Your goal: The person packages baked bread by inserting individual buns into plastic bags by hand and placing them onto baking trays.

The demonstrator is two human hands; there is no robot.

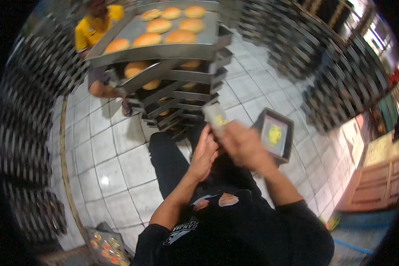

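My right hand (243,144) is closed round a pale, blurred object with yellow marks (215,116), which may be a tool or a packet. My left hand (204,153) is beside it, above my lap; its fingers point up, and what they hold, if anything, is hidden. In front of both hands stands a tall stack of metal trays (173,53). Several round golden buns (158,25) lie on its top tray. A square metal tin (289,141) to the right of my right hand holds something yellow (274,134).
A person in a yellow shirt (85,35) is behind the stack at the left. Piles of dark trays (24,142) line the left side, and more (341,84) stand at the right. A bag of colourful items (108,246) lies at the lower left. White tiles (113,177) cover the floor.
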